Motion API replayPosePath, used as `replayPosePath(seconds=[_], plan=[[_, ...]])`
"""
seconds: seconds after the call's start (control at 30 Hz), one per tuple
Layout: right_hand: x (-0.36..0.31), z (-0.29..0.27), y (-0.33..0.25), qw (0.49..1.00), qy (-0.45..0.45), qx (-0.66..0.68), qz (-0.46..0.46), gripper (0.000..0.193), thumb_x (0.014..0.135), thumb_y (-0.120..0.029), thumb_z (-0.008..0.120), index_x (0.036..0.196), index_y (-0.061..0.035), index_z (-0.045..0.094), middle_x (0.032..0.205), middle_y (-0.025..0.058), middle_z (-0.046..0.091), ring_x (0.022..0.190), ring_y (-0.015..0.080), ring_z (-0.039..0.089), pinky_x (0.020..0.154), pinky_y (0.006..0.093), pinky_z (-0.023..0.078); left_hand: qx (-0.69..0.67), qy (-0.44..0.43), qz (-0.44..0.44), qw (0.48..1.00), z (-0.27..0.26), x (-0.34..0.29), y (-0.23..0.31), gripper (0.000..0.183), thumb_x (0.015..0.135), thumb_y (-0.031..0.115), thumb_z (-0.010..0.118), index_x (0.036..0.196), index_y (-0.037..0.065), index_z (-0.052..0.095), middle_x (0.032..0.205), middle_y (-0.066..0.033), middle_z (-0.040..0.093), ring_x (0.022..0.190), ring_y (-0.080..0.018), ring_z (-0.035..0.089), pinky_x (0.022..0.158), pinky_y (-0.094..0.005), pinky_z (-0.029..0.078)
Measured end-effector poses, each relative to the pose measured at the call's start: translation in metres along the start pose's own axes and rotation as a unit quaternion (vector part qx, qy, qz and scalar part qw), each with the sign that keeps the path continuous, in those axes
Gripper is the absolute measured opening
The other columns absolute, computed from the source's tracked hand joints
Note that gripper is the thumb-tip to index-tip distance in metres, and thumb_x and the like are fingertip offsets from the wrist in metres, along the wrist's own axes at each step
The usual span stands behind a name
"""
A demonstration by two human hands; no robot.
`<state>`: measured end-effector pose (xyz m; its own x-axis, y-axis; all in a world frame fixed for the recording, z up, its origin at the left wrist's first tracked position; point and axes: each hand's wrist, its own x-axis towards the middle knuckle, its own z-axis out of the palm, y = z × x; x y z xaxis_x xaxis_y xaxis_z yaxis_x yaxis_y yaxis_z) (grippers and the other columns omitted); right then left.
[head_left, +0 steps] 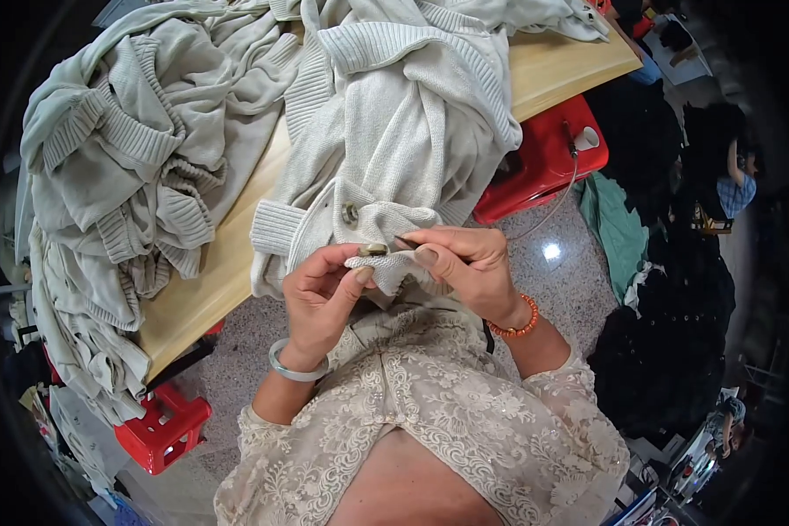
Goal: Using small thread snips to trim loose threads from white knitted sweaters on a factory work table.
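So the off-white knit garment (394,215) in play runs off the near edge of the table, with its end lifted over the lap. I count 2 dark, shiny buttons on it: an upper button (350,213) lying on the knit, and a lower button (373,251) right up between the hands.

Left hand (317,302): fingers clamped on the knit edge, just beside that lower button. Right hand (475,270): fingers together, pinching 1 dark pointed tool (406,243), tip aimed left toward the same button. Can't really tell what kind of tool, most of it is hidden.

Wrists have 1 pale bangle (298,361) on the left and 1 orange-red bead bracelet (517,321) on the right.

Further out, the wooden table (197,311) carries a big heap of similar knits (140,149) on the left, too tangled to count. Then 1 red stool (539,171) on the right with 1 white cup (587,138) at it, another red stool (162,430) lower left, and 1 green cloth (614,230) beside dark fabric (666,342).
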<state>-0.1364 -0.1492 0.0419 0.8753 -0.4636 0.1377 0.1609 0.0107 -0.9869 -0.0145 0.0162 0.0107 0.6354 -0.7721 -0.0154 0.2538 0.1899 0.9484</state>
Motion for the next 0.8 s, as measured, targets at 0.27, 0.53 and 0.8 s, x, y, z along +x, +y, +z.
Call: replayPosePath(seconds=[0.27,0.53,0.8], plan=[[0.018,-0.020,-0.001,0.963,0.023,-0.267,-0.011,0.024,0.085,0.000,0.060,0.108,0.0045,0.063,0.082,0.0042,0.063,0.065,0.0063,0.052,0.056,0.0207,0.040,-0.076,0.018,-0.053,0.996,-0.006,0.001,-0.005,0.027,0.087,0.006,0.064,0.110,-0.006,0.058,0.089,-0.0075,0.065,0.075,-0.0115,0.061,0.070,-0.0246,0.050],[0.010,-0.018,-0.009,0.940,-0.025,-0.322,-0.114,0.032,0.075,-0.001,0.070,0.106,0.0013,0.064,0.070,0.0063,0.056,0.055,0.0109,0.051,0.049,0.0247,0.039,-0.114,0.022,-0.072,0.991,-0.009,0.002,-0.005,0.028,0.086,0.006,0.065,0.110,-0.006,0.058,0.089,-0.0080,0.065,0.075,-0.0127,0.061,0.070,-0.0252,0.051],[0.011,-0.013,-0.007,0.886,-0.069,-0.388,-0.245,0.036,0.071,-0.012,0.076,0.105,-0.0030,0.066,0.069,0.0067,0.059,0.053,0.0196,0.057,0.047,0.0294,0.044,-0.116,-0.006,-0.054,0.992,-0.006,0.001,-0.004,0.028,0.086,0.002,0.064,0.111,-0.004,0.057,0.093,-0.0089,0.065,0.077,-0.0135,0.061,0.070,-0.0258,0.051]])
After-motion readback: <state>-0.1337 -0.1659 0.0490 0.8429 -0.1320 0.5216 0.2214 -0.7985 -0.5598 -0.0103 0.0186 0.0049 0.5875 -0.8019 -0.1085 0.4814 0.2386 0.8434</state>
